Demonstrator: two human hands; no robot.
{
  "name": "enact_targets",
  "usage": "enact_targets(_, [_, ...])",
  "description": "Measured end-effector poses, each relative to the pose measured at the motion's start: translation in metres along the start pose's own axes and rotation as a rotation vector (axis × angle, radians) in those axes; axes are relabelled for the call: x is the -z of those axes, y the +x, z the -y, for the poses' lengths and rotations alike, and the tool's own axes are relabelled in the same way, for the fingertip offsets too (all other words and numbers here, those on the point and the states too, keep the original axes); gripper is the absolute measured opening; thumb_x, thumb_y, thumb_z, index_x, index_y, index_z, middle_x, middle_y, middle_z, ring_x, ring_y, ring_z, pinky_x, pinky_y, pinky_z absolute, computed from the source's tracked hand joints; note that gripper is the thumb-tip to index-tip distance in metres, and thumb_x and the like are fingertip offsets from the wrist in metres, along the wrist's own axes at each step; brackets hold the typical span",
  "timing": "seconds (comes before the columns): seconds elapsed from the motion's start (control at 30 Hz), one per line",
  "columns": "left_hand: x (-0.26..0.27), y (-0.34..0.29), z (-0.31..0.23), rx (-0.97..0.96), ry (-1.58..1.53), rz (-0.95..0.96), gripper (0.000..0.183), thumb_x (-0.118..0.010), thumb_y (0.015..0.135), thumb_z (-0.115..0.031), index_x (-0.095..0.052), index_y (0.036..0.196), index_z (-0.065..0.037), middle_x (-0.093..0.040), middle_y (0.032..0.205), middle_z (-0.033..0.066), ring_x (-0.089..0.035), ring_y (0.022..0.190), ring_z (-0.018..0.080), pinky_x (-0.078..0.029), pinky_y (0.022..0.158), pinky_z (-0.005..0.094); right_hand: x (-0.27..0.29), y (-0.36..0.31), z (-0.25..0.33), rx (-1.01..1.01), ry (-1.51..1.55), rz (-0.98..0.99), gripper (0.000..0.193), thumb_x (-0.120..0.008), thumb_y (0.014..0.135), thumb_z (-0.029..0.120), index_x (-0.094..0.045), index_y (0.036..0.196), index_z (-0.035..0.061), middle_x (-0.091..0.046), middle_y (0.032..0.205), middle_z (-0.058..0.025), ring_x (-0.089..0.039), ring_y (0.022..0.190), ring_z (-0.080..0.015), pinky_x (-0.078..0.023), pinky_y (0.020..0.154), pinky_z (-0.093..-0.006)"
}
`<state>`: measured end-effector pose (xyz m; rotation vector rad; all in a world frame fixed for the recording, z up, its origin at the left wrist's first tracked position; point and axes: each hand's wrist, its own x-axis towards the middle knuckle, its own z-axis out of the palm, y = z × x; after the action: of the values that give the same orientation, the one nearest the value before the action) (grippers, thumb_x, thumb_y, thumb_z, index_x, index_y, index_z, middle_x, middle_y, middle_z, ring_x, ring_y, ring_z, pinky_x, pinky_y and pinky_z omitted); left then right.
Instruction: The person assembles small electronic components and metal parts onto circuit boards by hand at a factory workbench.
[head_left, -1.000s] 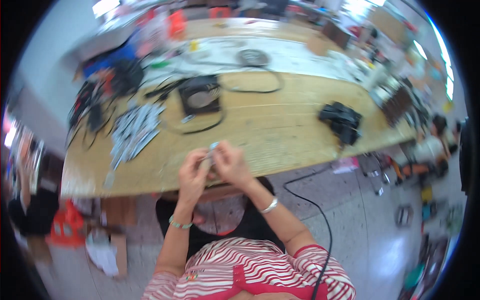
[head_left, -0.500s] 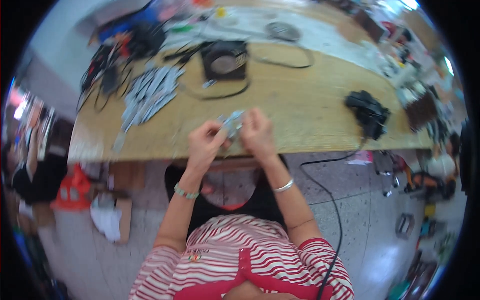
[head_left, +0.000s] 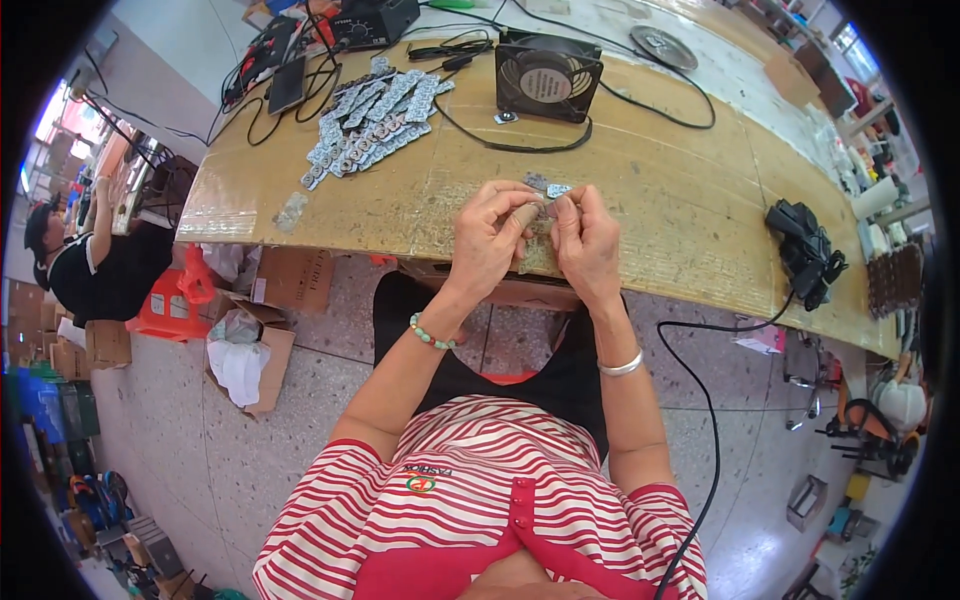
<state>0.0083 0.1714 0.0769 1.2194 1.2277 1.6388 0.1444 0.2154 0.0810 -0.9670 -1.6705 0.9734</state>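
Note:
My left hand (head_left: pixel 492 238) and my right hand (head_left: pixel 588 245) meet over the front of the table, fingertips pinched close together. A small grey-blue patterned strip (head_left: pixel 558 190) shows just beyond the fingers of my right hand. A second small greyish piece (head_left: pixel 536 181) shows by the fingertips of my left hand. My fingers partly hide both pieces, and how they join is too small to tell. To the left lies a loose pile of flat grey-blue strips (head_left: pixel 375 118) with round spots along them.
A square black fan (head_left: pixel 548 78) stands behind my hands, its cable curving across the table. Black corded devices (head_left: pixel 805 255) lie at the right, with a cable hanging past the edge. A dark control box (head_left: pixel 372 22) and a round metal dish (head_left: pixel 664 47) sit farther back. A person (head_left: pixel 95 250) is at the far left.
The whole view has swung, so the table, pile and fan sit farther right and higher. My fingertips are still pinched around small pieces, and the picture is sharper.

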Motion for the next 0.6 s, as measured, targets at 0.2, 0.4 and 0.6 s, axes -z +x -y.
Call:
enact_targets(0.2, [0.0017, 0.0011, -0.0022, 0.084, 0.009, 0.04, 0.011, -0.062, 0.094, -0.005, -0.068, 0.1, 0.003, -0.059, 0.086, 0.0033, -0.056, 0.057, 0.0059, -0.043, 0.049, 0.0194, 0.0001, 0.0, 0.0015, 0.005, 0.004, -0.024, 0.015, -0.055, 0.098, 0.012, -0.053, 0.088, 0.0006, -0.052, 0.055, -0.0063, -0.051, 0.048, -0.0124, -0.04, 0.047, -0.0307])
enact_targets(0.4, [0.0039, 0.0013, 0.0015, 0.138, -0.024, 0.062, 0.014, -0.062, 0.096, -0.01, -0.068, 0.101, 0.002, -0.059, 0.075, 0.002, -0.054, 0.054, 0.0061, -0.043, 0.048, 0.0198, 0.0005, 0.0022, -0.002, 0.003, 0.038, 0.02, 0.017, -0.052, 0.101, 0.012, -0.051, 0.087, 0.002, -0.048, 0.056, 0.0015, -0.042, 0.048, -0.0049, -0.032, 0.043, -0.0248])
enact_targets(0.6, [0.0075, 0.0023, 0.0005, 0.206, -0.091, 0.098, 0.017, -0.063, 0.096, -0.012, -0.066, 0.103, 0.003, -0.062, 0.07, 0.0031, -0.056, 0.052, 0.0066, -0.045, 0.047, 0.0197, -0.0027, 0.0027, 0.0016, 0.112, -0.124, 0.032, 0.015, -0.057, 0.097, 0.012, -0.052, 0.088, 0.0016, -0.053, 0.059, -0.0159, -0.057, 0.05, -0.0295, -0.041, 0.048, -0.0362])
